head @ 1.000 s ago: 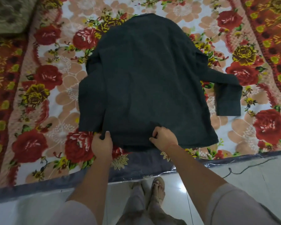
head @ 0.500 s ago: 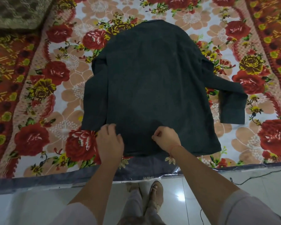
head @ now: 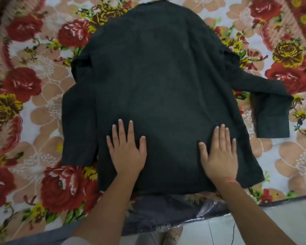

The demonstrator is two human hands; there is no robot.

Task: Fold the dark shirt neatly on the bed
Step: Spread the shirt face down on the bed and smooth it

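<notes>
The shirt (head: 159, 89) lies spread flat on the bed, back side up, its collar end far from the person and its hem (head: 166, 189) at the near edge of the bedspread (head: 30, 121); the fabric is dark, almost black, and looks smooth across the middle. Both hands rest on its lower part, palms down and fingers stretched out — neither one grasps or pinches any cloth. The left hand (head: 126, 149) lies left of centre, its fingers slightly spread and pointing toward the collar; the right hand (head: 218, 152) lies right of centre, fingers close together, thumb out toward the left hand. The two are apart, with a bare stretch of shirt between them.

The left sleeve (head: 79, 124) runs straight down beside the body of the shirt, its cuff ending on the bedspread just left of the left hand's wrist; the right sleeve (head: 265, 103) goes out to the right, then bends down at the elbow, so the cuff (head: 272, 128) hangs well clear of the body — bedspread shows in the gap between.

The bedspread is covered in large red and yellow flowers on a pale ground; a grey border (head: 42, 234) edges it on the near side. Below that lies a pale tiled floor (head: 272, 221), where the person's feet (head: 168, 236) show between the forearms.
</notes>
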